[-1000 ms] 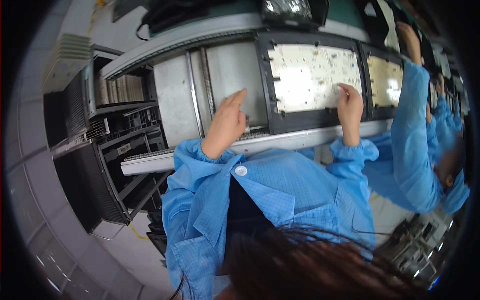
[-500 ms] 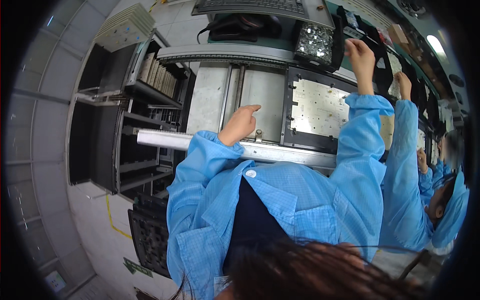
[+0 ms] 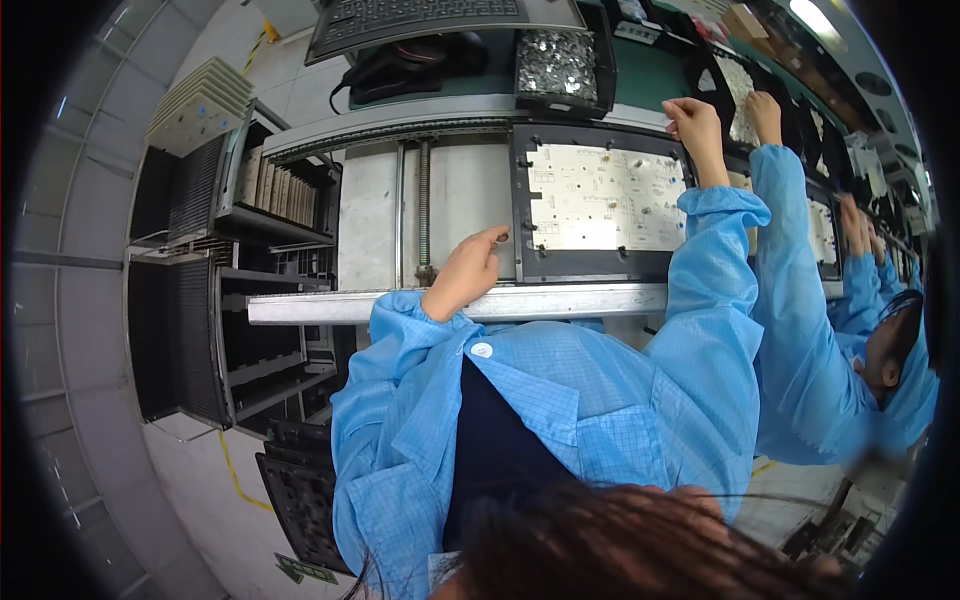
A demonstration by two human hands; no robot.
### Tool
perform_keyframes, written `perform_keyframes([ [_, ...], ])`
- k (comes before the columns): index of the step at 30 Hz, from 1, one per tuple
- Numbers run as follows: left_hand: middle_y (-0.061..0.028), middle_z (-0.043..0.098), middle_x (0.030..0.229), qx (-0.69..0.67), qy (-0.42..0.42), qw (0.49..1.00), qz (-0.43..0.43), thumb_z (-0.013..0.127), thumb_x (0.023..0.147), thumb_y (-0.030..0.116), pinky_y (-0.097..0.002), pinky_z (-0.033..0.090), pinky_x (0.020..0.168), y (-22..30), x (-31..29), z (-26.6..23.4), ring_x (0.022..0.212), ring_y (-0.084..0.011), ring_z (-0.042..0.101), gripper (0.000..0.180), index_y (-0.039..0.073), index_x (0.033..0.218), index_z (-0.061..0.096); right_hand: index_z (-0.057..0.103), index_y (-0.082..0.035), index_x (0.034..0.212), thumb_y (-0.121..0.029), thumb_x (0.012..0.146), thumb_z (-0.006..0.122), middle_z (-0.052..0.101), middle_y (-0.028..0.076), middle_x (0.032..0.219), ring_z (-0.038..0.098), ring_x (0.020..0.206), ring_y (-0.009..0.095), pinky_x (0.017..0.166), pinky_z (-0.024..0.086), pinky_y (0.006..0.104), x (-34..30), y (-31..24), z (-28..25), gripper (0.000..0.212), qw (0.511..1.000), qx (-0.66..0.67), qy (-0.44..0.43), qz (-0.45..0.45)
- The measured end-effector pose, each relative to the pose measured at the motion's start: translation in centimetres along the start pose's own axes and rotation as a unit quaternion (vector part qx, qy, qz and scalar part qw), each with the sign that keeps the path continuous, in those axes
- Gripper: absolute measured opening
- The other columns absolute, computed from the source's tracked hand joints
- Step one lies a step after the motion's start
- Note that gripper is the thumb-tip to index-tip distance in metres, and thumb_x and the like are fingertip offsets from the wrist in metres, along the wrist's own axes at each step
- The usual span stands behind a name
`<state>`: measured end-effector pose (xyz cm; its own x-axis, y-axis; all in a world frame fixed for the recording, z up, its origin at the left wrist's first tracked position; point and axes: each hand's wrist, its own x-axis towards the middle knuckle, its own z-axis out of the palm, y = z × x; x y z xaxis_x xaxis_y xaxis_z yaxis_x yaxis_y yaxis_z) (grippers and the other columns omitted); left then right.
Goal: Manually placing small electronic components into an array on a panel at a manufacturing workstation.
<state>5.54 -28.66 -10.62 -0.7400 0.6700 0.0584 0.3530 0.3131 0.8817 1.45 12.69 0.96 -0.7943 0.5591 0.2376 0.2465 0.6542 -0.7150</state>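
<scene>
A pale circuit board point(image 3: 575, 215) with a few small parts on it lies in a black carrier frame point(image 3: 560, 268) on the conveyor. My left hand point(image 3: 467, 274) is at the frame's left side, above the near rail, its thumb and forefinger pressed together. A small dark bit shows at those fingertips, too small to name. By the board's far right corner is my right hand point(image 3: 698, 138), thumb and fingers drawn into a pinch. Whether anything sits between them I cannot make out. Beyond the board stands a black bin point(image 3: 606, 72) full of small shiny metal pieces point(image 3: 555, 66).
The conveyor's near rail point(image 3: 400, 305) runs just in front of me. A keyboard point(image 3: 420, 18) and a black scanner-like device point(image 3: 415, 68) are on the far side. Racks of boards point(image 3: 285, 190) stand at left. A co-worker's arm point(image 3: 795, 240) reaches in close on my right.
My right hand has come away from the bin's side toward the board's far right corner. My left forefinger, stretched out before, is now bent in. The whole scene has shifted left in view.
</scene>
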Motion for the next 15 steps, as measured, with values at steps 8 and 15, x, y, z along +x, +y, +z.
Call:
perform_keyframes([
  [8,-0.0260,0.062,0.106,-0.011,0.013,1.000,0.004,0.041,0.077,-0.008,-0.0420,0.049,0.091,1.2,0.8,0.5,0.101,-0.0387,0.061,0.044,-0.006,0.119,0.052,0.072,-0.006,0.105,-0.025,0.092,0.061,0.072,0.011,0.084,0.071,0.070,0.017,0.063,0.053,0.0308,13.6,6.4,-6.9,0.025,0.972,-0.075,0.199,-0.098],
  [15,-0.0274,0.061,0.104,0.008,0.044,0.999,-0.024,0.046,0.076,-0.005,-0.0464,0.048,0.087,-0.3,0.7,2.6,0.100,-0.0421,0.059,0.041,-0.004,0.116,0.054,0.070,-0.016,0.112,-0.038,0.094,0.051,0.068,0.013,0.111,0.065,0.102,0.034,0.086,0.050,0.0439,20.8,6.0,-6.2,0.035,0.922,-0.253,0.226,-0.188],
])
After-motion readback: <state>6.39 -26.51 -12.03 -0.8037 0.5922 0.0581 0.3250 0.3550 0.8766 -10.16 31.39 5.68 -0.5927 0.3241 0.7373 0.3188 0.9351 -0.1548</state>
